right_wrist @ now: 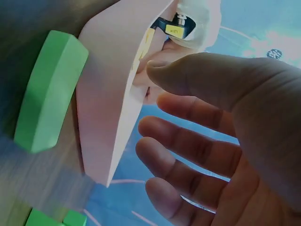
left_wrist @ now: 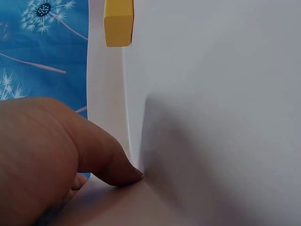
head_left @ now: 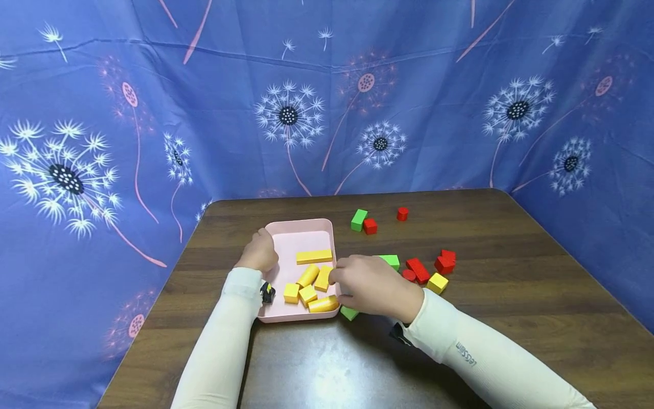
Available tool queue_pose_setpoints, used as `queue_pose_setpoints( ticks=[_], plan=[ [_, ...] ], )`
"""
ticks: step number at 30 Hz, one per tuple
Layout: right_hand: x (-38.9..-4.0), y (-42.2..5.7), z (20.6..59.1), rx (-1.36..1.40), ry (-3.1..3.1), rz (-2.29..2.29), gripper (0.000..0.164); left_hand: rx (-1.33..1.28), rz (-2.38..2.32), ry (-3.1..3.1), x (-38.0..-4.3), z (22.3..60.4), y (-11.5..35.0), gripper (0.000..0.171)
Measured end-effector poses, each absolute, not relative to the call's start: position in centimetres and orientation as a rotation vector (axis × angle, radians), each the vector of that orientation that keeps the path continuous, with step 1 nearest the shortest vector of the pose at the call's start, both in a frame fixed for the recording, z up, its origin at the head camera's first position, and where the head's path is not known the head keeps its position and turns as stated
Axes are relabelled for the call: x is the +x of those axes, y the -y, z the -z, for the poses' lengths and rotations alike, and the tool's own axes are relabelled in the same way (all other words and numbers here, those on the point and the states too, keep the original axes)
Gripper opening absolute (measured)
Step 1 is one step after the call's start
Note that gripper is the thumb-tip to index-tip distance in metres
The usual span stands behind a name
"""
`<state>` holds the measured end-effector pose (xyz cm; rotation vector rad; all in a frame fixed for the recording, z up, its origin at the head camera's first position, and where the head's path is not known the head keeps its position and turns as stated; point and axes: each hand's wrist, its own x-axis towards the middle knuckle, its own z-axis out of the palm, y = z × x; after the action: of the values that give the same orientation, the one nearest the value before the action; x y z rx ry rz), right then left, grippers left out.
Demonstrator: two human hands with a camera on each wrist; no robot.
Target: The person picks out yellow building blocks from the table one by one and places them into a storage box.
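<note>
A pink tray [head_left: 286, 313] stands on the table with several yellow blocks inside, among them a long bar [head_left: 314, 257], a cube [head_left: 292, 293] and a rounded piece [head_left: 308, 275]. My left hand [head_left: 259, 251] pinches the tray's left wall; in the left wrist view the thumb [left_wrist: 110, 157] presses inside and the other fingers are mostly hidden outside. By the right rim hovers my right hand [head_left: 375, 284], fingers apart and loosely bent. Nothing shows between them in the right wrist view, where a green block [right_wrist: 49, 92] lies beside the tray wall [right_wrist: 106, 94].
Right of the tray lie red blocks [head_left: 418, 270], a yellow cube [head_left: 437, 283] and a green block [head_left: 390, 261] partly behind my right hand. Farther back are another green block [head_left: 359, 220], a red cube [head_left: 370, 226] and a red cylinder [head_left: 402, 213]. A blue patterned cloth [head_left: 327, 113] hangs behind the table.
</note>
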<state>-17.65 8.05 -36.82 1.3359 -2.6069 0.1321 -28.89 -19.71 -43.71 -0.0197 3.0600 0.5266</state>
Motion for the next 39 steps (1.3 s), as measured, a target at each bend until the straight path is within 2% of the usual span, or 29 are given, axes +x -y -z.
queue_pose_setpoints(
  ticks=[28,39],
  plan=[
    [-16.4,-19.6,38.7,0.977,2.698,-0.165,0.028,-0.023,-0.533,-3.038,-29.0,43.8,19.6,0.061],
    [-16.6,-22.7,39.4,0.850,2.721,-0.168,0.032,-0.027,-0.551,-3.053,-28.9,43.5,19.7,0.061]
  ],
)
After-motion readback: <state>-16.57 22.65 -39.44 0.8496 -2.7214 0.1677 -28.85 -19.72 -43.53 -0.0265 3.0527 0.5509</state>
